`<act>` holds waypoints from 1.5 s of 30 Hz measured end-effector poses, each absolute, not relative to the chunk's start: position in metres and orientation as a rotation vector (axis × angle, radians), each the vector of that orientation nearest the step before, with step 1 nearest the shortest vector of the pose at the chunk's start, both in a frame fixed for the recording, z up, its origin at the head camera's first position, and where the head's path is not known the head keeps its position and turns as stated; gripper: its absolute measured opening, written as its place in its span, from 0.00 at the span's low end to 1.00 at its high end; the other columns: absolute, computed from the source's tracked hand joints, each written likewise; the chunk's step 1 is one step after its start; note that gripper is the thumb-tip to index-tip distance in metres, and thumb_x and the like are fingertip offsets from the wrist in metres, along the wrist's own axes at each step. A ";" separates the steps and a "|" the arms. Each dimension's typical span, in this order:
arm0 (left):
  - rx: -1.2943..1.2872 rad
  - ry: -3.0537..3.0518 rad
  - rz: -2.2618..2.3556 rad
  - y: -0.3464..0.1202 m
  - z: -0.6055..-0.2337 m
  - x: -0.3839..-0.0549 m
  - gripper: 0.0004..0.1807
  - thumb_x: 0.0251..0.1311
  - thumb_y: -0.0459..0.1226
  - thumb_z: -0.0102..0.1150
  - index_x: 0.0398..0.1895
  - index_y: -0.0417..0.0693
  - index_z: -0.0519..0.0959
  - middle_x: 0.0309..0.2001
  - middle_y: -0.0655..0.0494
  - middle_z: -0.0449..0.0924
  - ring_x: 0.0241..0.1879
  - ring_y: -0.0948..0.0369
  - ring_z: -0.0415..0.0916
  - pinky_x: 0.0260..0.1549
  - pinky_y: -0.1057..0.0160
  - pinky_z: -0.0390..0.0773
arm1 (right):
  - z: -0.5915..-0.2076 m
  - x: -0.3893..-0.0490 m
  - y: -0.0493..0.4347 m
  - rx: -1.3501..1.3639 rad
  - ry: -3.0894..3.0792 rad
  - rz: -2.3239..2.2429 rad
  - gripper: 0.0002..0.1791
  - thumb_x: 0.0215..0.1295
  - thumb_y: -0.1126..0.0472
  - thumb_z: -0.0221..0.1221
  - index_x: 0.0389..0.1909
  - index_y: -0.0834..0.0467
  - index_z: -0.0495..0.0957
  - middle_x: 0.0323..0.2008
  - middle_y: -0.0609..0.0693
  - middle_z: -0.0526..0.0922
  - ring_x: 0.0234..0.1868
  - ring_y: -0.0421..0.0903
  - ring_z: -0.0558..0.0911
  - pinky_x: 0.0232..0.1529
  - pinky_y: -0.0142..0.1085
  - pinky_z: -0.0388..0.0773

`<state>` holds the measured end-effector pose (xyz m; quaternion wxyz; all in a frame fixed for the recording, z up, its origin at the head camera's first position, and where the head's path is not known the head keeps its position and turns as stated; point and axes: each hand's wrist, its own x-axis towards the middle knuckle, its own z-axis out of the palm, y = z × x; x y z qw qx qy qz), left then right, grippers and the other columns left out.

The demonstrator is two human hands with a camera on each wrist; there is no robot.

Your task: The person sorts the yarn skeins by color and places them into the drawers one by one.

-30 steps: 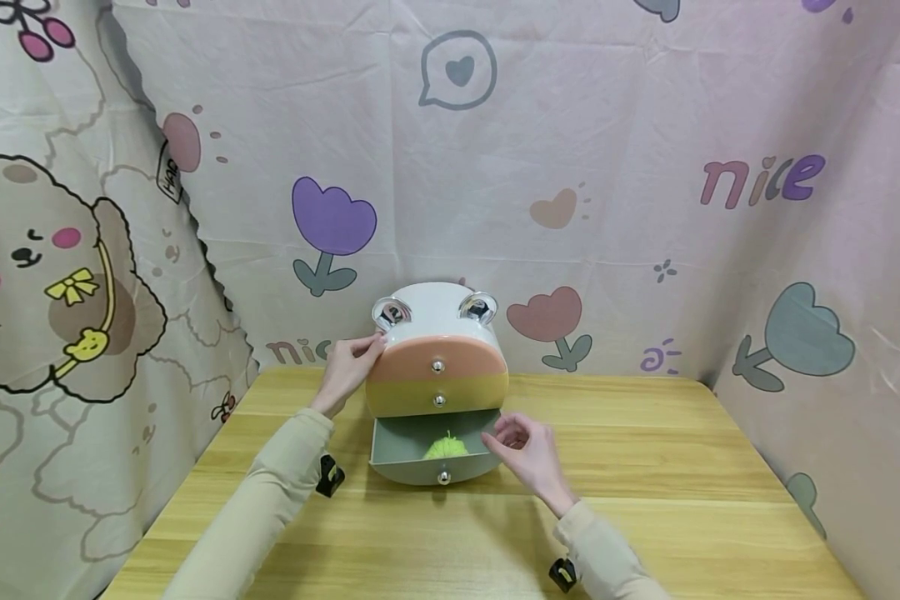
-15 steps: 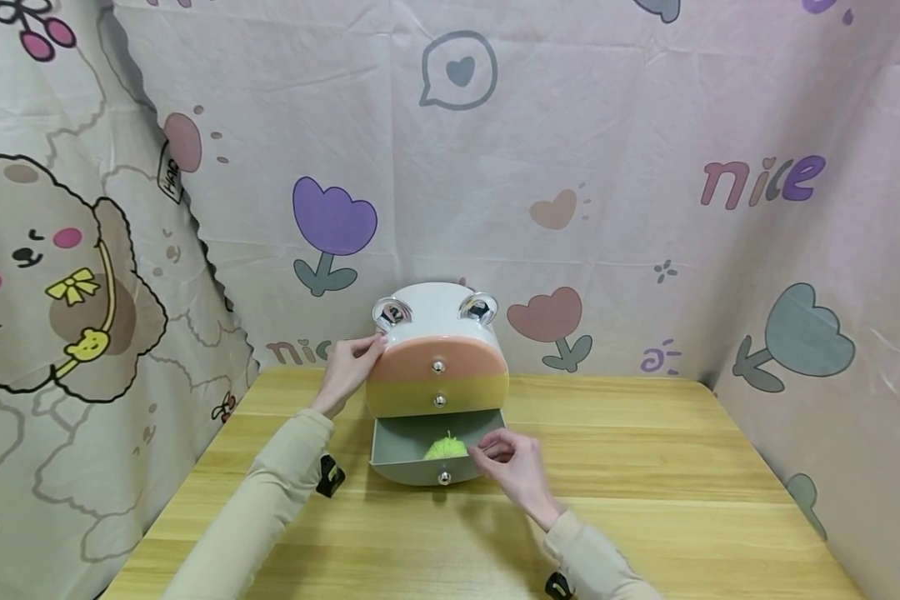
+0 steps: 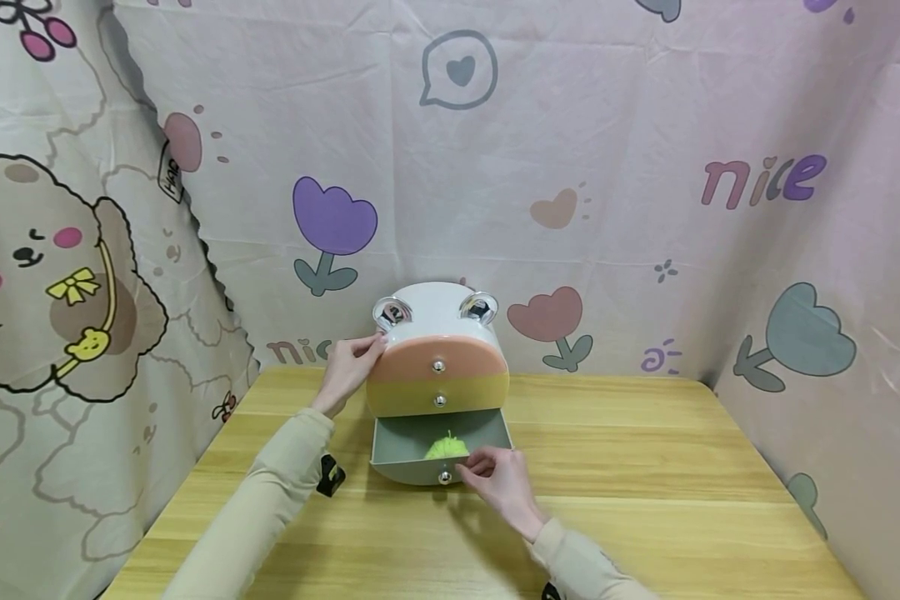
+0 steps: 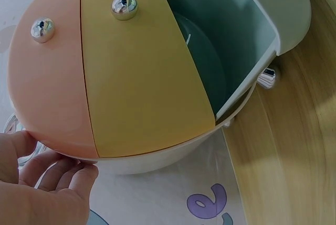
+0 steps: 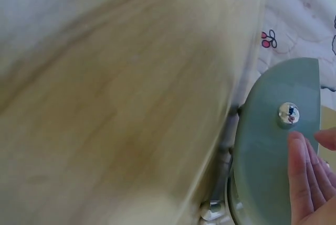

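A small frog-shaped drawer box (image 3: 437, 310) with a white top and two silvery eyes stands on the table. Its green bottom drawer (image 3: 408, 472) is pulled out, with a bright lime-green yarn bundle (image 3: 446, 448) inside. My left hand (image 3: 345, 371) holds the box's upper left edge; in the left wrist view its thumb and bent fingers (image 4: 84, 179) meet the rim beside the peach drawer (image 4: 50, 78). At the green drawer's front is my right hand (image 3: 504, 487), fingertips just right of the silver knob (image 5: 289, 114), nothing between thumb and fingers.
The yellow middle drawer (image 3: 397, 396) is closed, like the peach one above. Under my left sleeve (image 3: 270, 492) a black strap piece (image 3: 331, 476) hangs. A printed cloth (image 3: 615, 125) hangs behind the wooden table (image 3: 645, 467).
My right hand has moved left and down, from the drawer's right side to its front near the knob. My left hand, the box and the yarn bundle stay in place.
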<state>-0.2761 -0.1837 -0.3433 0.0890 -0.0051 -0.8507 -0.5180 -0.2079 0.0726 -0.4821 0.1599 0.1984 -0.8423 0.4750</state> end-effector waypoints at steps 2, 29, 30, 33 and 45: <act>-0.009 -2.534 -1.545 -0.184 -0.344 -0.276 0.25 0.74 0.45 0.52 0.67 0.41 0.73 0.69 0.40 0.72 0.70 0.45 0.69 0.69 0.48 0.72 | -0.483 -0.208 0.071 0.577 -2.417 1.337 0.06 0.53 0.66 0.72 0.26 0.62 0.85 0.22 0.54 0.88 0.20 0.37 0.84 0.25 0.22 0.80; 0.002 -2.533 -1.550 -0.185 -0.344 -0.276 0.25 0.74 0.46 0.51 0.68 0.41 0.73 0.68 0.40 0.73 0.69 0.45 0.71 0.68 0.47 0.72 | -0.491 -0.206 0.058 0.700 -2.545 1.292 0.04 0.55 0.65 0.71 0.31 0.60 0.87 0.28 0.54 0.90 0.25 0.37 0.87 0.29 0.21 0.80; 0.003 -2.532 -1.552 -0.185 -0.344 -0.276 0.25 0.74 0.46 0.51 0.68 0.41 0.73 0.68 0.40 0.73 0.69 0.45 0.71 0.68 0.47 0.72 | -0.492 -0.206 0.057 0.707 -2.547 1.290 0.04 0.55 0.65 0.71 0.31 0.60 0.87 0.28 0.54 0.90 0.25 0.37 0.87 0.29 0.20 0.80; 0.005 -2.530 -1.555 -0.185 -0.345 -0.276 0.25 0.74 0.46 0.51 0.68 0.41 0.73 0.68 0.40 0.73 0.69 0.45 0.71 0.68 0.47 0.72 | -0.492 -0.207 0.057 0.717 -2.546 1.290 0.04 0.55 0.66 0.71 0.31 0.61 0.87 0.28 0.55 0.90 0.25 0.38 0.87 0.29 0.20 0.80; 0.015 -2.533 -1.554 -0.184 -0.344 -0.276 0.26 0.74 0.46 0.52 0.68 0.41 0.73 0.68 0.41 0.73 0.69 0.45 0.71 0.69 0.47 0.72 | -0.491 -0.207 0.057 0.709 -2.517 1.277 0.03 0.55 0.65 0.72 0.29 0.59 0.87 0.26 0.53 0.90 0.24 0.36 0.86 0.28 0.21 0.81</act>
